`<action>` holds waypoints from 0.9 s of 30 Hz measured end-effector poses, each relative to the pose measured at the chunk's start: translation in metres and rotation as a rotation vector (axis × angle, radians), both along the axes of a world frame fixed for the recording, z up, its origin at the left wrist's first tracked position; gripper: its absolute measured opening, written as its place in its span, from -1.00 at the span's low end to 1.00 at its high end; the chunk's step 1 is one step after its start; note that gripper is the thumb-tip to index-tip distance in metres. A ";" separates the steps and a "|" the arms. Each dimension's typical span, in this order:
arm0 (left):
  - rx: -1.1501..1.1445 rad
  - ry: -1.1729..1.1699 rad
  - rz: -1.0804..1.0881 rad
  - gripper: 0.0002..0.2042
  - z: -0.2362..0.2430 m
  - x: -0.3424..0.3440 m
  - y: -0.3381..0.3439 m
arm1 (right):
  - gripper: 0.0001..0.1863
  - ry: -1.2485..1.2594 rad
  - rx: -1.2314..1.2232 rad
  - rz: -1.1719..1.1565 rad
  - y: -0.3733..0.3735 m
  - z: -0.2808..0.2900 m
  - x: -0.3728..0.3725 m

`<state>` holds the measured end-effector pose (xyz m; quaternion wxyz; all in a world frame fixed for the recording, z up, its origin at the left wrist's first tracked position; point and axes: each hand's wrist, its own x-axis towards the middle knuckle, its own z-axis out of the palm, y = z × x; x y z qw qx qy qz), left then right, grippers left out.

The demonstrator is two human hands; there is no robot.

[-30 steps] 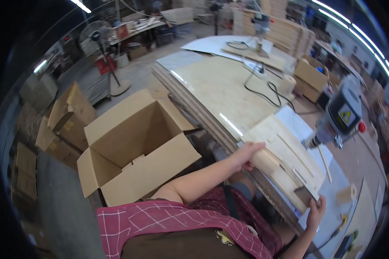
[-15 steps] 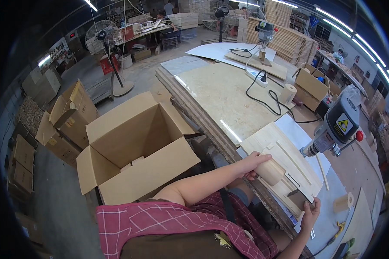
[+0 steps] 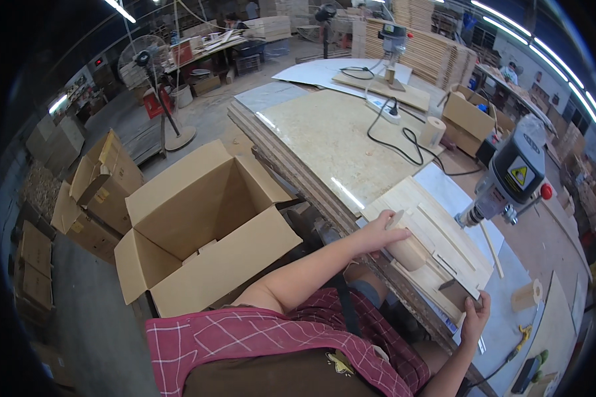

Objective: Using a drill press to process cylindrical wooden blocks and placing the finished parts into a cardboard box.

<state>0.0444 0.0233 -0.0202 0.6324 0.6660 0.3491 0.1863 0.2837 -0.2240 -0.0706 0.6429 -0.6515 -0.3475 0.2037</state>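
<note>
The wood block (image 3: 409,255) was set on the pale board (image 3: 417,195) at the near edge of the bench (image 3: 338,142), w/ its upper end met by the L hand (image 3: 382,235) at approx 10 o'clock. The L thumb was laid against that end, the other fingers curled round lower; a small thin wood pc (image 3: 395,220) was seen btwn thumb & index, but whether it was pinched couldn't be told.

The R hand (image 3: 475,316) was placed at 4–5 o'clock from the block, at the board's lower corner beside a dark plate (image 3: 454,293). R thumb & index were bent & held slightly apart at that corner; firmness of grip couldn't be told.

Dirs from block: drill (image 3: 506,178) was mounted at 2 o'clock, thin stick (image 3: 491,250) laid at 3, pale wood roll (image 3: 526,296) stood approx 4, yellow-handled tool (image 3: 524,333) left approx 4, farther out. Black cord (image 3: 409,157) was looped at 12. Open carton (image 3: 225,268) was parked off the bench at 9, w/ a few wood pcs (image 3: 202,251) held inside.
</note>
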 end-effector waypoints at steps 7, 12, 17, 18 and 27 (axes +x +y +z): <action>0.020 0.182 -0.016 -0.14 0.020 -0.007 0.005 | -0.64 -0.039 -0.035 -0.038 0.007 -0.001 0.006; 0.035 0.186 -0.026 -0.17 0.020 -0.002 0.010 | -0.70 0.081 0.039 0.018 0.011 0.006 0.000; 0.008 0.218 -0.041 -0.23 0.013 0.002 0.009 | -0.70 0.078 0.059 0.031 0.007 0.008 -0.005; 0.016 0.216 -0.031 -0.23 0.010 0.002 0.007 | -0.70 0.075 0.067 0.041 0.005 0.006 -0.005; -0.130 0.203 -0.096 -0.21 -0.001 0.016 -0.002 | -0.67 0.015 0.019 -0.032 -0.002 0.001 -0.006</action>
